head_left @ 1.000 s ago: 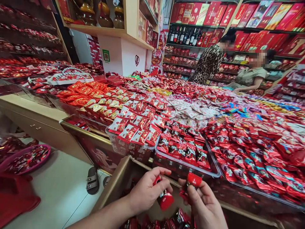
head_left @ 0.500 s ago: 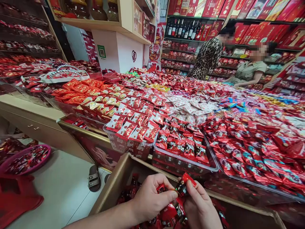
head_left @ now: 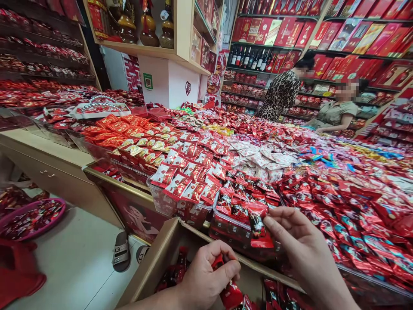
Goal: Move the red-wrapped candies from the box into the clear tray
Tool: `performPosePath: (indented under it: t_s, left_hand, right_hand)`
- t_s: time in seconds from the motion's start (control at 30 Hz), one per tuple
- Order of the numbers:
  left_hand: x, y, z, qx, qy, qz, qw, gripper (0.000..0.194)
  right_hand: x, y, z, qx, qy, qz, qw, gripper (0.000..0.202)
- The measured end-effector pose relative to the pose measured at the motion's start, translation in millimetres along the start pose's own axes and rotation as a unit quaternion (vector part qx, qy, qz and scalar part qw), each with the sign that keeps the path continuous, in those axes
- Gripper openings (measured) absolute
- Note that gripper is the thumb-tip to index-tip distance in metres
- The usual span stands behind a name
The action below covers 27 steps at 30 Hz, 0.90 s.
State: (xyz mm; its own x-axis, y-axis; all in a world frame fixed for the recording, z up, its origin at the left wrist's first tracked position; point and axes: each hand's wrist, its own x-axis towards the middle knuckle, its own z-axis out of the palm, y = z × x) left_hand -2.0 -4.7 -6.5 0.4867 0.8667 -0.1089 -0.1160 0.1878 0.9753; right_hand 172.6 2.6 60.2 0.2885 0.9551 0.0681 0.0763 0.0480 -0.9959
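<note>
My right hand (head_left: 300, 241) pinches a red and black candy packet (head_left: 258, 224) by its edge, over the front of a clear plastic bin (head_left: 226, 221) of similar packets. My left hand (head_left: 209, 275) is curled over an open cardboard box (head_left: 155, 262), fingers closed round red packets (head_left: 230, 295), partly hidden by the hand. More red and dark packets (head_left: 277, 295) lie inside the box. Left of the bin stands another clear bin (head_left: 161, 200) with white and red packets (head_left: 179, 185) piled on top.
Heaped candy covers the long counter. Two people, one in a leopard-print top (head_left: 279, 92) and one in a light shirt (head_left: 335, 114), are behind it. On the floor at left are a pink basin (head_left: 61, 211), a red stool (head_left: 19, 267) and sandals (head_left: 121, 254).
My right hand has moved up and forward with a packet, from beside my left hand to the bin's front. My left hand stays over the box. The view has tilted up slightly.
</note>
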Motion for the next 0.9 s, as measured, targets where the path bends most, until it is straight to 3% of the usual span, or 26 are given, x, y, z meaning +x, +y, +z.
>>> performPosePath:
  t_s: [0.1,0.23,0.4,0.7,0.8,0.9]
  left_hand:
    - [0.3,-0.9,-3.0,-0.013,0.003,0.000,1.000,0.013]
    - [-0.3,-0.1,-4.5,0.005,0.003,0.000,1.000,0.011]
    - [1.0,2.0,-5.3,0.039,-0.006,-0.003,0.999,0.008]
    - [3.2,-2.0,-7.9,0.076,-0.023,0.022,0.997,0.009]
    - [3.1,-3.9,-11.3,0.086,0.008,0.064,0.994,0.018]
    - [2.9,-4.0,-14.5,0.140,0.056,0.127,0.980,0.023]
  right_hand:
    - [24.1,0.0,6.3,-0.075,-0.025,-0.027,0.997,0.027]
    - [56.5,14.0,12.5,-0.161,-0.078,0.004,0.984,0.019]
    - [69.2,19.9,16.1,-0.227,-0.106,0.025,0.968,0.013]
    - [60.5,6.6,18.5,-0.382,-0.087,-0.055,0.918,0.016]
    - [35.2,-5.0,15.9,-0.380,-0.056,-0.087,0.919,0.021]
    - [-9.0,2.9,19.5,-0.325,-0.144,-0.032,0.934,0.027]
